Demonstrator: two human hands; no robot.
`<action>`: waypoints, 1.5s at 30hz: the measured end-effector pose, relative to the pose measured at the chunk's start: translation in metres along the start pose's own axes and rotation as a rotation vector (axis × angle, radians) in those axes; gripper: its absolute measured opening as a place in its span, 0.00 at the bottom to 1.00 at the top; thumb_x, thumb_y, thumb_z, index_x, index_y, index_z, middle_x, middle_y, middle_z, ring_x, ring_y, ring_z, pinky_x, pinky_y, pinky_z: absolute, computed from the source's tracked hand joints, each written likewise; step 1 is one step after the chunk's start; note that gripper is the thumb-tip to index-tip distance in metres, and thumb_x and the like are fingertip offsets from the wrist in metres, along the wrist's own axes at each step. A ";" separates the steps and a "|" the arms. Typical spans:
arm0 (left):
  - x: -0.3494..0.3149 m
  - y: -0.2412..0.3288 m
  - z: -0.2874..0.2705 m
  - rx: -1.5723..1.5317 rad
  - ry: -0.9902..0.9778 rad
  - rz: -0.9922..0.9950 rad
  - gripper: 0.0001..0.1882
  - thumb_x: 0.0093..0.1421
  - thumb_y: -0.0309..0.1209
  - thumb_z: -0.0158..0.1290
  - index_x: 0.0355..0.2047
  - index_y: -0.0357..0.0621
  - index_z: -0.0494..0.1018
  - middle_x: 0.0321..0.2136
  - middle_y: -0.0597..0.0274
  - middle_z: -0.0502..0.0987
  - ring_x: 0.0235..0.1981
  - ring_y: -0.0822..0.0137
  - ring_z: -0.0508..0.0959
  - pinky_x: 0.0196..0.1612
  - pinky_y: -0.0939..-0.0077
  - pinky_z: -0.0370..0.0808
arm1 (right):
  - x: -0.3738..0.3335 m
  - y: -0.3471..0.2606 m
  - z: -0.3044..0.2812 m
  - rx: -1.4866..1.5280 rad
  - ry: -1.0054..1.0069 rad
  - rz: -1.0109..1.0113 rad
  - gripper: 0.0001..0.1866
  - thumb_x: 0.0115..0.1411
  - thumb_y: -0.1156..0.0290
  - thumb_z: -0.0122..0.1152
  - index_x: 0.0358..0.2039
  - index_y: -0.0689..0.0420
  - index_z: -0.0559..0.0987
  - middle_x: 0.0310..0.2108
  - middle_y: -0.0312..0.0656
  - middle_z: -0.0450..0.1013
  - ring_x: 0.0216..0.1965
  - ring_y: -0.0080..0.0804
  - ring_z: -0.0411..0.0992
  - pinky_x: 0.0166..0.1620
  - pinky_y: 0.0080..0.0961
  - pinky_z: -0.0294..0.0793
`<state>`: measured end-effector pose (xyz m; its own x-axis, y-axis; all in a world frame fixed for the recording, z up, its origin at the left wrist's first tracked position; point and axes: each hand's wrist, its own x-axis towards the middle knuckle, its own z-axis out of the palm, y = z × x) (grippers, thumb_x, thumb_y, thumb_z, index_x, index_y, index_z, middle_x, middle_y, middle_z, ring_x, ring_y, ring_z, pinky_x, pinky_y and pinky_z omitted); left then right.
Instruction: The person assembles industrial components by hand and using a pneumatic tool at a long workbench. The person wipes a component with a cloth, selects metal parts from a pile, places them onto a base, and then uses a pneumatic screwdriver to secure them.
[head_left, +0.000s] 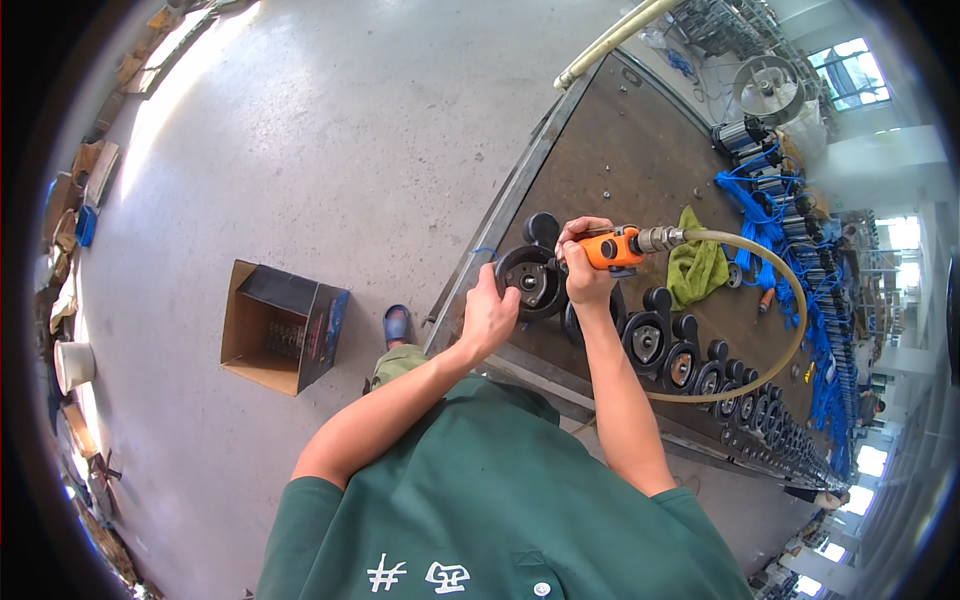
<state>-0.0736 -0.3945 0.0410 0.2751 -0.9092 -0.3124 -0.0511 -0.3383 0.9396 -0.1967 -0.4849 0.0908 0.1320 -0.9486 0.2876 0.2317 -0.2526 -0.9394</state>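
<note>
While your left grip (490,312) pinches a round black part (531,284), your right grip (588,284) — curled closed — holds an orange tool (612,248).

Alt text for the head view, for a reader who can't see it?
A bare right hand holds an orange tool with a hose, while the left hand touches a round black part on a brown workbench. Similar parts line its near edge, by a green cloth.
</note>
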 end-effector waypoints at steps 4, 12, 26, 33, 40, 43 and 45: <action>-0.001 0.001 0.001 0.019 0.025 0.023 0.21 0.60 0.31 0.50 0.52 0.33 0.66 0.32 0.30 0.79 0.37 0.34 0.81 0.43 0.49 0.77 | -0.002 0.001 0.002 0.023 0.032 -0.020 0.13 0.56 0.84 0.57 0.42 0.62 0.74 0.32 0.39 0.75 0.28 0.21 0.73 0.34 0.18 0.75; 0.007 -0.011 0.005 0.025 0.041 0.053 0.21 0.60 0.31 0.50 0.52 0.32 0.66 0.35 0.29 0.79 0.40 0.32 0.80 0.46 0.48 0.76 | -0.028 -0.019 0.004 -0.043 0.038 -0.080 0.18 0.58 0.83 0.52 0.50 0.61 0.72 0.36 0.41 0.74 0.29 0.23 0.71 0.34 0.20 0.74; 0.008 -0.012 0.002 0.064 0.023 0.045 0.26 0.59 0.33 0.50 0.56 0.31 0.65 0.37 0.29 0.79 0.42 0.34 0.80 0.47 0.49 0.76 | -0.058 -0.016 0.001 -0.080 0.012 0.010 0.13 0.57 0.82 0.52 0.43 0.59 0.71 0.35 0.40 0.72 0.30 0.24 0.70 0.35 0.21 0.74; 0.003 -0.003 0.000 0.093 0.044 -0.007 0.25 0.59 0.32 0.50 0.56 0.33 0.65 0.37 0.30 0.80 0.41 0.35 0.81 0.47 0.50 0.76 | -0.062 -0.011 0.010 -0.087 -0.012 -0.022 0.12 0.56 0.83 0.53 0.41 0.59 0.70 0.36 0.41 0.71 0.32 0.24 0.70 0.34 0.21 0.74; 0.002 -0.008 0.004 0.022 0.003 0.048 0.24 0.61 0.32 0.51 0.55 0.35 0.65 0.34 0.33 0.80 0.37 0.37 0.82 0.43 0.52 0.78 | -0.068 -0.009 0.010 -0.158 0.079 -0.011 0.15 0.55 0.85 0.56 0.44 0.62 0.75 0.33 0.39 0.75 0.34 0.22 0.74 0.40 0.18 0.75; 0.003 -0.004 0.004 0.051 -0.052 0.013 0.24 0.61 0.33 0.51 0.55 0.35 0.64 0.34 0.33 0.81 0.37 0.38 0.82 0.43 0.52 0.78 | -0.062 -0.017 0.011 -0.191 0.078 0.012 0.18 0.55 0.85 0.56 0.47 0.63 0.76 0.35 0.38 0.76 0.37 0.22 0.75 0.43 0.20 0.76; 0.011 -0.010 0.000 0.122 -0.069 0.086 0.26 0.61 0.33 0.53 0.56 0.35 0.64 0.34 0.34 0.81 0.37 0.37 0.82 0.43 0.50 0.77 | -0.061 -0.039 0.013 -0.096 0.092 -0.069 0.19 0.55 0.86 0.56 0.48 0.63 0.75 0.36 0.39 0.76 0.37 0.22 0.76 0.42 0.20 0.76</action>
<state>-0.0697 -0.4011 0.0282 0.1980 -0.9493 -0.2442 -0.1891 -0.2815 0.9408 -0.2010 -0.4148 0.1126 0.0288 -0.9407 0.3381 0.1429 -0.3309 -0.9328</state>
